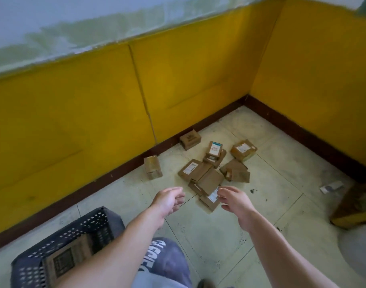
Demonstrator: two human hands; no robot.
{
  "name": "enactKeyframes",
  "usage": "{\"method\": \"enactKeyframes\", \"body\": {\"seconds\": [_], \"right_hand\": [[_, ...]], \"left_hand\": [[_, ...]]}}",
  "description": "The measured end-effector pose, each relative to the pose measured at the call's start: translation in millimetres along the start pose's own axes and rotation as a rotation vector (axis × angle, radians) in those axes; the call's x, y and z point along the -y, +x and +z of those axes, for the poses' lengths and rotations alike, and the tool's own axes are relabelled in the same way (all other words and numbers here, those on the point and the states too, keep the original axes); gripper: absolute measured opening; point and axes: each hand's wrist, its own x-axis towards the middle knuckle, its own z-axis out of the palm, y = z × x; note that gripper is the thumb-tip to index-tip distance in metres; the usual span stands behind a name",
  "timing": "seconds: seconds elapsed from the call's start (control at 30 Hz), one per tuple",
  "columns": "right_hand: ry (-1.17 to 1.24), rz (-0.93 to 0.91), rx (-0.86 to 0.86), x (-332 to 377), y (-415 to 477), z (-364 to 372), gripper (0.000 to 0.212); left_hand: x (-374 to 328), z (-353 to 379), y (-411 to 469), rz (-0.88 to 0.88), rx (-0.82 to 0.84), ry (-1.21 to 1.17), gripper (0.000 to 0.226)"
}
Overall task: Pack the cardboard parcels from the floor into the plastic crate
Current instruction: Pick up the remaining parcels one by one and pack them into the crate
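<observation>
From the head camera I look down into a room corner. Both arms are stretched out in front of me. My left hand (169,201) has loose, half-curled fingers and holds nothing. My right hand (234,201) is the same, with its fingers spread a little and nothing in them. I think the two hands are apart like this so they can close on a box from both sides.

The nearest parcel (210,201) lies between my hands, just at 12 o'clock from them. My right fingertips are right beside its white label. I cannot tell if they touch it. Behind it, also at 12 o'clock, is the pile of parcels (207,177), some lying on top of others. One lone parcel (153,167) stands at 11 o'clock, near the wall, and another box (190,139) sits farther back against it.

The plastic crate (94,223) is at 7 o'clock, close to my knee (165,260), so the carry is short. One packed parcel (67,256) lies inside it. Most of the job looks not yet done.

The floor (219,235) is pale tile with dark specks and thin lines. The yellow wall (94,111) has a dark strip (115,177) along the bottom. At 3 o'clock is a wooden thing (356,206), and a scrap of paper (331,186) lies near it.
</observation>
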Motion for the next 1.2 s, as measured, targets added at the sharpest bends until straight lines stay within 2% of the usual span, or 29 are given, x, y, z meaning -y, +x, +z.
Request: {"method": "enactKeyframes", "body": {"seconds": [0.13,0.27,0.43,0.57,0.83,1.07,1.2], "right_hand": [[-0.015,0.017,0.071,30,47,16,0.019],[-0.068,0.040,0.123,63,106,47,0.022],[-0.140,0.157,0.151,100,194,101,0.028],[-0.144,0.262,0.129,123,259,139,0.024],[-0.024,0.413,0.196,108,392,205,0.019],[-0.075,0.494,0.211,31,499,251,0.021],[-0.080,0.483,0.197,-18,544,262,0.017]], "left_hand": [[-19,-6,46,-0.032,-0.069,-0.029,0.025],[-37,-30,107,-0.092,-0.114,-0.070,0.025],[-53,-71,203,-0.214,-0.142,-0.106,0.023],[-53,-102,277,-0.316,-0.164,-0.059,0.019],[-13,-135,437,-0.402,-0.146,0.076,0.010],[53,-133,577,-0.417,-0.197,0.283,0.049],[102,-139,665,-0.380,-0.286,0.585,0.077]]}}
